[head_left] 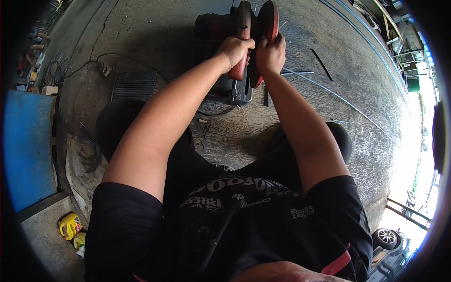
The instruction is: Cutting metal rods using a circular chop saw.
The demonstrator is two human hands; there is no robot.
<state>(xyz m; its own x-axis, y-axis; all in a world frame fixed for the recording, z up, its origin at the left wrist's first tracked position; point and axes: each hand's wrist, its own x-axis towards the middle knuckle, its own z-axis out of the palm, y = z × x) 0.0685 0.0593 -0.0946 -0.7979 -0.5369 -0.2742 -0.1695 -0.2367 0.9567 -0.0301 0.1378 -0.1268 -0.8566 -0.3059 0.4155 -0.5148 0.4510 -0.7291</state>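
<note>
A red cut-off saw with a dark motor [206,26] stands on the ground in front of me. My left hand [236,50] is wrapped round its red handle [238,70]. Just to the right, my right hand [271,55] has its fingers curled against the round red blade guard [268,19]; the inner side of that hand is hidden. Below the handle, the saw's grey metal base and clamp [236,91] show in part. A long thin metal rod [338,96] lies on the ground to the right of the saw.
A dark ribbed plate or bundle of bars [135,84] lies left of the saw, near a power cord [120,54]. A short dark bar [322,64] rests on the right. Far left are a blue panel [29,145] and a yellow container [70,226]. Long pipes [371,33] line the right side.
</note>
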